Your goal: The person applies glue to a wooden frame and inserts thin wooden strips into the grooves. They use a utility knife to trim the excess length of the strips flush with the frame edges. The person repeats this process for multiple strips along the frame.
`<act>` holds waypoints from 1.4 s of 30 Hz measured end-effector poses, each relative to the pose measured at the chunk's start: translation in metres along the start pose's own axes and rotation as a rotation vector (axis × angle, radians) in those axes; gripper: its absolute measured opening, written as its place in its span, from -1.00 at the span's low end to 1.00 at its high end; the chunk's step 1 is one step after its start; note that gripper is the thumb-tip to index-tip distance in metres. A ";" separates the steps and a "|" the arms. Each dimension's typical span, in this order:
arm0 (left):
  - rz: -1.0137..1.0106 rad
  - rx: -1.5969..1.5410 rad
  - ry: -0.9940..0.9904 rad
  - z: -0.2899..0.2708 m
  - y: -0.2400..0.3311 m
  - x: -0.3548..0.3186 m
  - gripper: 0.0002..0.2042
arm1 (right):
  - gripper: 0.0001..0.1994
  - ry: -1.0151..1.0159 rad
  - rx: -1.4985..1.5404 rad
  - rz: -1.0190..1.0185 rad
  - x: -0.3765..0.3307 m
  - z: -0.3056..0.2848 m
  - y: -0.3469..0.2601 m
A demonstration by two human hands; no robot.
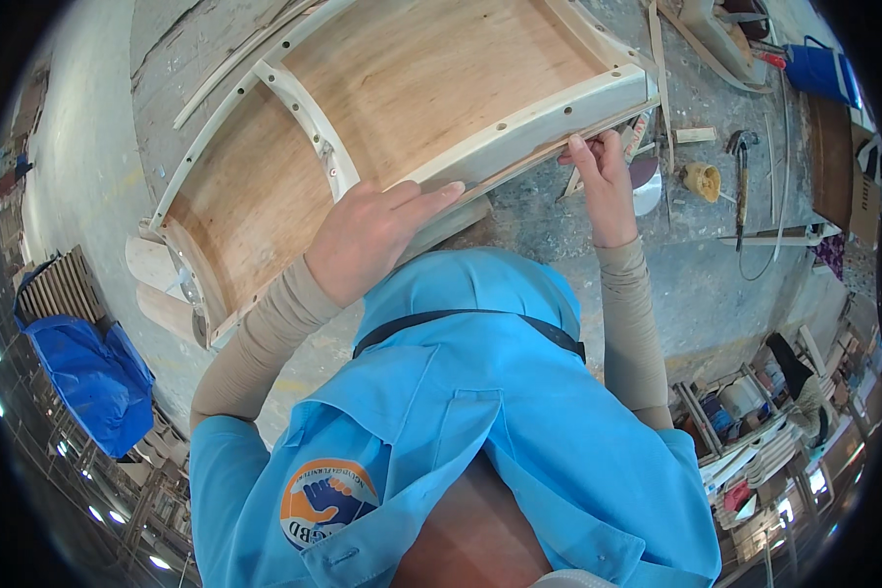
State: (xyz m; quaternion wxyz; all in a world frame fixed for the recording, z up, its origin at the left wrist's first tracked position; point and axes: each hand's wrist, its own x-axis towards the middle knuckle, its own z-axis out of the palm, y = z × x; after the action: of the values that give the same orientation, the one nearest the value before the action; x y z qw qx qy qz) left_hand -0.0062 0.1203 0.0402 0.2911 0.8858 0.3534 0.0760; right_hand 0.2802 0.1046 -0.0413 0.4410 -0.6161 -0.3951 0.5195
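A large curved wooden frame (544, 110) with a plywood panel, a cross rib and several holes along its rim lies in front of me. Along its near side runs a thin wooden strip (521, 166). My left hand (377, 235) is closed at the strip's left part, against the frame's near edge, with a finger stretched along it. Farther right, my right hand (603, 181) pinches the same strip between thumb and fingers from below the frame's corner. The undersides of both grips are hidden.
Right of the frame lie a hammer (742, 147), a yellow cup (701, 181), a small wood block (695, 135) and long wood strips (664, 88). A blue container (819, 72) stands at the far right. On the left, a blue tarp (88, 377) lies beside slatted wood.
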 end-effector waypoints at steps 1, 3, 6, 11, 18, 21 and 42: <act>-0.003 0.016 -0.006 -0.001 0.000 -0.002 -0.54 | -0.69 -0.003 -0.005 0.004 0.000 -0.001 -0.001; 0.003 0.001 0.003 -0.001 -0.001 -0.005 -0.54 | -0.70 -0.005 -0.005 0.004 0.000 0.000 0.000; -0.006 0.041 -0.027 -0.006 -0.001 -0.010 -0.53 | -0.70 -0.005 0.000 -0.007 0.001 -0.001 0.001; 0.003 0.106 -0.076 -0.012 0.000 -0.015 -0.50 | -0.71 -0.010 -0.023 -0.003 0.001 -0.003 0.003; -0.026 0.062 -0.080 -0.012 -0.004 -0.023 -0.50 | -0.71 -0.004 -0.012 -0.006 0.000 -0.001 0.001; -0.038 0.052 -0.084 -0.012 -0.004 -0.024 -0.51 | -0.71 -0.009 -0.026 -0.006 0.000 -0.001 -0.003; -0.021 0.039 -0.071 -0.021 -0.011 -0.059 -0.48 | -0.71 0.020 -0.069 -0.012 0.002 -0.001 0.004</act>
State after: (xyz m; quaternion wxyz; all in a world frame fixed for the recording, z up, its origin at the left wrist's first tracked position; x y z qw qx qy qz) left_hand -0.0636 0.0966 0.0556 0.2872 0.8896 0.3535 0.0344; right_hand 0.2817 0.1051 -0.0459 0.4266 -0.6336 -0.4122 0.4966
